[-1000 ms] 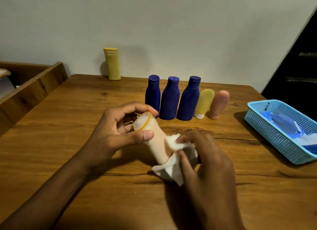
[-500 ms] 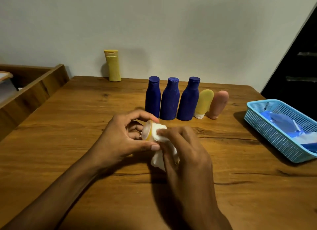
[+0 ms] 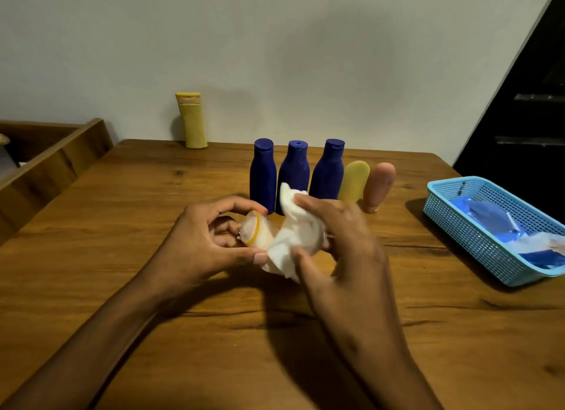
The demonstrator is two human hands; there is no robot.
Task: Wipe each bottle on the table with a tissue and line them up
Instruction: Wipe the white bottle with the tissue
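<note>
Since a moment ago, the right hand [image 3: 342,238] has slid its bunched white tissue [image 3: 293,235] farther along the pale bottle [image 3: 260,232], gripping both. Left hand [image 3: 208,241] pinches the bottle's capped end above the wooden table [image 3: 153,201], before three blue bottles [image 3: 293,171].

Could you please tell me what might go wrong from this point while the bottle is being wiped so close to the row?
The right hand works the tissue right in front of the blue bottles; a wide stroke could perhaps knock one over and topple its neighbours. The left hand holds the pale bottle only by its cap end, so it might slip. The tall yellow bottle stands apart by the wall and could be overlooked.
</note>
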